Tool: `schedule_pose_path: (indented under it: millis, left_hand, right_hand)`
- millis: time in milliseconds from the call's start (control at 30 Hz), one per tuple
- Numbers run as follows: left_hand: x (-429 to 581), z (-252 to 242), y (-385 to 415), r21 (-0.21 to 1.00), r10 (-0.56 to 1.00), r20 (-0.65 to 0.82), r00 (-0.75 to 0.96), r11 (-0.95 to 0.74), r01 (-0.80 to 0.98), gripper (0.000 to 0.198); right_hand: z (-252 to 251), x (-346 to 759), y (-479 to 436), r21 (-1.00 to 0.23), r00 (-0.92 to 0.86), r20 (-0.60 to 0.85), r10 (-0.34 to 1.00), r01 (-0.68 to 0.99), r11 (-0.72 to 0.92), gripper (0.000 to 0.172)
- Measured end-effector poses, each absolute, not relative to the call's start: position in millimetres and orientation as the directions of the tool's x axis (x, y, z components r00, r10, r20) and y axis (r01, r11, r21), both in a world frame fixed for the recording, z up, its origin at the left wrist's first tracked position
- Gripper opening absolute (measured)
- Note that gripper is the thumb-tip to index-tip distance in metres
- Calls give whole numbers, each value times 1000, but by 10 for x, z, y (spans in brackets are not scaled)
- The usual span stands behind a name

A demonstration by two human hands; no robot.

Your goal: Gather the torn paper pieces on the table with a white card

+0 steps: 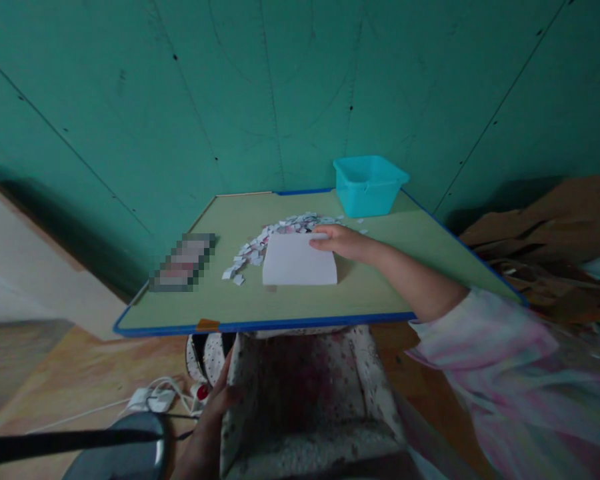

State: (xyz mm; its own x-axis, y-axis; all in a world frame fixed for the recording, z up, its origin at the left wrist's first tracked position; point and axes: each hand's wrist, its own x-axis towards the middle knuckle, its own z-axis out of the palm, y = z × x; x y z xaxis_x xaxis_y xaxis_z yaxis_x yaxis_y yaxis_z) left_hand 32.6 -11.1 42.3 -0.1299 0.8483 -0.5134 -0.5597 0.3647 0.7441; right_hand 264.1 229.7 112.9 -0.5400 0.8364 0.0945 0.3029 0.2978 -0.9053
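Note:
My right hand (pixel 344 241) is closed on the top right edge of a white sheet of paper or card (pixel 300 260), thumb on its near face. The sheet is slightly bowed and stands tilted on the pale green tabletop (pixel 220 303). Small cut paper scraps (pixel 260 247) lie in a curved heap behind and to the left of it. Below the table's front edge, my left hand (pixel 224 393) grips the left side of a speckled, open-topped box (pixel 380 407); its fingers are partly hidden. Reddish stains mark the box's inside.
A turquoise plastic basket (pixel 370 190) stands at the table's back right. At the left edge lies a pixelated flat object (pixel 183 262). Cables and a power strip (pixel 153 399) are on the floor beside a round dark base (pixel 120 447). Cardboard (pixel 555 227) is piled at right.

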Motion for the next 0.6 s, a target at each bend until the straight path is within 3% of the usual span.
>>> schedule_pose_path:
  millis: [100, 200, 400, 600]
  left_hand:
    - [311, 374, -116, 726, 850, -505, -149, 325, -606, 96]
    - [293, 311, -108, 721, 834, -520, -185, 313, -618, 97]
    - [264, 230, -73, 734, 830, -522, -196, 320, -599, 89]
    - [249, 257, 2, 757, 831, -519, -202, 336, -561, 84]
  right_hand:
    - [1169, 2631, 2243, -942, -523, -12, 852, 291, 165, 36]
    - [1206, 2619, 2209, -948, -486, -29, 873, 290, 129, 40]
    - [1211, 2609, 2186, -890, -610, 24, 792, 348, 296, 25]
    - [1206, 2594, 2134, -849, -684, 24, 729, 371, 375, 24]
